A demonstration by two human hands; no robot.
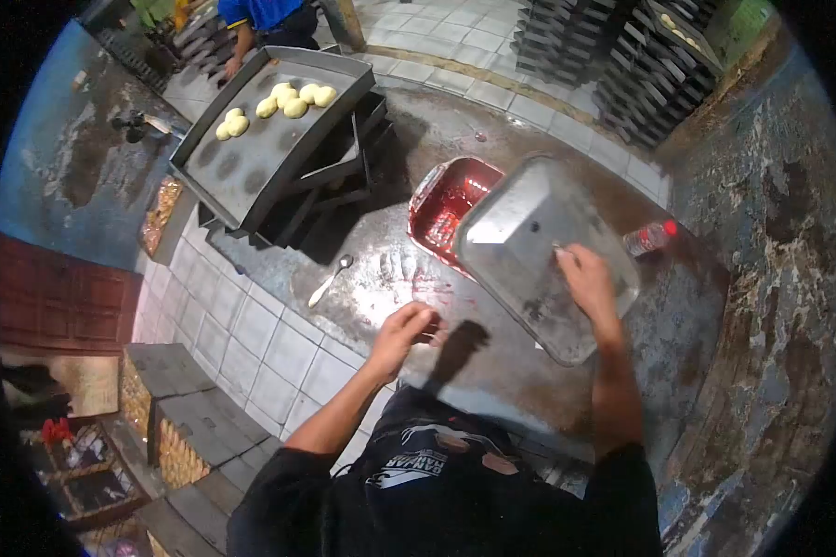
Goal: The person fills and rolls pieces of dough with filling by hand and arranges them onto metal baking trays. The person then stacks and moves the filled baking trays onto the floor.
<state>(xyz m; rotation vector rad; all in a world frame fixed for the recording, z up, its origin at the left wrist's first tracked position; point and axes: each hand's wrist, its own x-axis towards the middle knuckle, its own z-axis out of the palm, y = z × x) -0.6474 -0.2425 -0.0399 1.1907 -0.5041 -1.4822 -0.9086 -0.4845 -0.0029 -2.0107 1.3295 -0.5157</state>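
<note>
The right hand [588, 280] pinches a grey, round-cornered, perhaps plastic lid [515, 255].

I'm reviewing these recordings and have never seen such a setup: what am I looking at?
There's no machine, just a person's bare hands. The single picture comes from a camera worn on the head, looking forward and down. The right hand is over a grey tray overlapping a red tub; the left hand is above the table. I can't tell whether either holds anything. A spoon and bottle lie nearby; dough sits on a pan.
</note>
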